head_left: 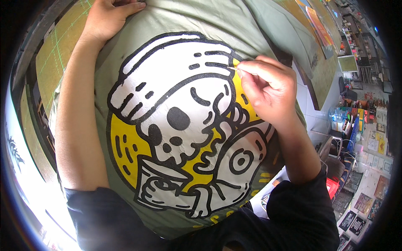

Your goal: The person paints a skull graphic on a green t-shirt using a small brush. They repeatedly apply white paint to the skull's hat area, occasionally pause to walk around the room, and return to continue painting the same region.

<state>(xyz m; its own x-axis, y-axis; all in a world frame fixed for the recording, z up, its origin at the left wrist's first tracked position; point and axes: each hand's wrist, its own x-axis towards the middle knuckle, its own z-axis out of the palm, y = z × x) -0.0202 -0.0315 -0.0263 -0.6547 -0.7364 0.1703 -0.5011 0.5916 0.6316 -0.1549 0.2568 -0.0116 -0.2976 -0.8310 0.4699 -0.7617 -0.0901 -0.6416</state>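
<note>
A pale green shirt (pixel 167 16) lies spread out below me. On it is a painted picture of a white skull (pixel 180 138) in a hat, with black outlines and yellow patches behind. My right hand (pixel 270 83) pinches a thin paintbrush (pixel 233 68), its dark tip at the black strokes on the hat's right side. Most of the brush is hidden by the fingers. My left hand (pixel 109 19) rests at the shirt's far left edge, thumb and fingers drawn together. The picture's edge cuts it off, and what it grips is not visible.
A cutting mat with green grid lines (pixel 54 54) lies under the shirt on the left. Orange printed sheets (pixel 320 27) are at the far right of the table. Beyond its right edge, lower down, are a chair (pixel 333 161), a red item (pixel 332 187) and cluttered shelves.
</note>
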